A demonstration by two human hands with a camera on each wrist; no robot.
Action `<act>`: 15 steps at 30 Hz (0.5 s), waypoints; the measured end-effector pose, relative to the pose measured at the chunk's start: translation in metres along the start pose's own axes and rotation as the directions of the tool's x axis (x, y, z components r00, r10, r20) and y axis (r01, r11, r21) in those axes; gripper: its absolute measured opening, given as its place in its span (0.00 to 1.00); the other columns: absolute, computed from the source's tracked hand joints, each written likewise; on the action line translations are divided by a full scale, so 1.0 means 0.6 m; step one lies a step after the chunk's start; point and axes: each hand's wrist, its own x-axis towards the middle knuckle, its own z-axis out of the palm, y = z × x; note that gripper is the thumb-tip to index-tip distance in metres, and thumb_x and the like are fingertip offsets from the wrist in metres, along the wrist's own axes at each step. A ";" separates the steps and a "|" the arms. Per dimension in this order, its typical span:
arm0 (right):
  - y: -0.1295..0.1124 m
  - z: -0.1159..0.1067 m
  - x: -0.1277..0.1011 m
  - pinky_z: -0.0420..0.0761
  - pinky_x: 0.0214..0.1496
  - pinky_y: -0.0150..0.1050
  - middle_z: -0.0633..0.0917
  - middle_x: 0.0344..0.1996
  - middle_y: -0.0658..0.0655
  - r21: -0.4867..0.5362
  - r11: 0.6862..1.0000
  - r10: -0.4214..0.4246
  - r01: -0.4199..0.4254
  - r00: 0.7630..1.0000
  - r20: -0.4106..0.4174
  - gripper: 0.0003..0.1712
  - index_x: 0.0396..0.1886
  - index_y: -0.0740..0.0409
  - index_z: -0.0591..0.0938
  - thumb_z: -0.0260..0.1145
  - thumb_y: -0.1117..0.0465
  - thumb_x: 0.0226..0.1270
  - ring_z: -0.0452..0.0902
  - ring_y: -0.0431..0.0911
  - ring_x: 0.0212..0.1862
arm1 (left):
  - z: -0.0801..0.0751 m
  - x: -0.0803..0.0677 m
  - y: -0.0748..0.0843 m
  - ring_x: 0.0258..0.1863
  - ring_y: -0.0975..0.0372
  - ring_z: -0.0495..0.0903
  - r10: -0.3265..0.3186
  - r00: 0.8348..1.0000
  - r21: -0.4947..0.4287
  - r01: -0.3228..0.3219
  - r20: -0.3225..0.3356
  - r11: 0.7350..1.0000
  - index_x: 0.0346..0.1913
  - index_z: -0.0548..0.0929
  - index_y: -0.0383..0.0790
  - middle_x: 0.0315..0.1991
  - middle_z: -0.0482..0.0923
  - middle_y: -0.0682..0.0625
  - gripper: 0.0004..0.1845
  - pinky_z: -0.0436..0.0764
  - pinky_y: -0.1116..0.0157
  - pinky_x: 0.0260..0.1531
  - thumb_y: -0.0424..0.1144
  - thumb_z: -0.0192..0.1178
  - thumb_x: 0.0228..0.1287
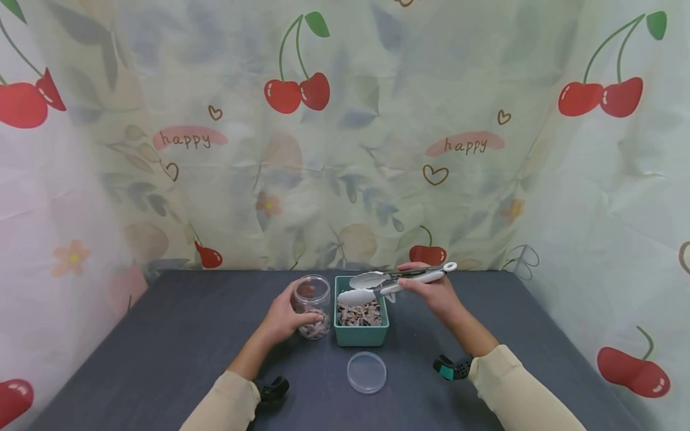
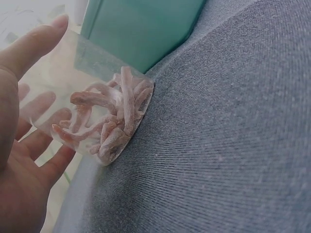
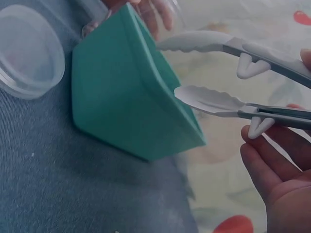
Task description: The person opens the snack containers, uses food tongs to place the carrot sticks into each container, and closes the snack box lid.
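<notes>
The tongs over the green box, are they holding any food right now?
No, the tongs in the right hand gape open with nothing between their tips above the green box.

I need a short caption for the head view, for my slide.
Left hand holds a jar; right hand holds open tongs over a green box.

Dark grey table (image 1: 162, 335), cloth-textured, spread under everything. Round clear lid (image 1: 366, 372) lying flat on the table, toward the near edge, apart from the rest. Behind the table's far edge, hung as a backdrop, a pale curtain (image 1: 377, 149) printed with red cherries, leaves, small hearts and the word "happy", wrapping round the table's left and right sides too.
</notes>
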 end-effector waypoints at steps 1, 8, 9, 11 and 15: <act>0.002 0.000 -0.001 0.75 0.44 0.36 0.82 0.45 0.71 -0.001 1.000 0.014 -0.014 1.000 0.003 0.22 0.55 0.76 0.76 0.68 0.69 0.63 0.79 0.42 0.39 | 0.000 0.000 0.000 0.53 0.54 0.77 0.001 1.000 0.000 -0.001 0.000 1.000 0.68 0.67 0.40 0.56 0.78 0.47 0.45 0.74 0.50 0.52 0.37 0.79 0.45; 0.017 -0.003 -0.001 0.74 0.46 0.37 0.78 0.48 0.78 0.010 0.998 0.066 -0.066 0.998 0.023 0.24 0.58 0.74 0.75 0.67 0.70 0.63 0.78 0.42 0.40 | -0.002 -0.001 0.003 0.53 0.55 0.77 -0.007 1.000 0.006 0.007 0.000 1.000 0.67 0.68 0.42 0.57 0.78 0.46 0.45 0.74 0.51 0.52 0.38 0.80 0.43; 0.018 -0.003 -0.001 0.74 0.46 0.37 0.78 0.48 0.78 0.009 0.997 0.071 -0.071 0.997 0.024 0.24 0.58 0.74 0.75 0.67 0.70 0.63 0.78 0.42 0.40 | -0.002 -0.001 0.003 0.53 0.55 0.77 -0.008 1.000 0.008 0.008 0.000 1.000 0.67 0.68 0.43 0.57 0.78 0.46 0.45 0.74 0.52 0.52 0.38 0.80 0.43; 0.020 -0.003 0.000 0.74 0.46 0.37 0.77 0.48 0.78 0.006 0.997 0.081 -0.081 0.996 0.024 0.24 0.58 0.74 0.75 0.67 0.70 0.63 0.78 0.42 0.40 | -0.002 -0.001 0.003 0.54 0.55 0.77 -0.009 1.000 0.011 0.009 -0.001 1.000 0.68 0.68 0.43 0.57 0.78 0.47 0.45 0.74 0.52 0.52 0.39 0.80 0.44; 0.021 -0.004 0.002 0.74 0.46 0.38 0.77 0.49 0.77 -0.012 0.994 0.108 -0.108 0.993 0.047 0.26 0.59 0.71 0.75 0.69 0.68 0.62 0.77 0.43 0.40 | 0.000 0.000 0.001 0.53 0.55 0.77 -0.006 1.000 0.014 0.006 -0.005 1.000 0.68 0.68 0.44 0.57 0.78 0.48 0.45 0.74 0.52 0.52 0.39 0.79 0.44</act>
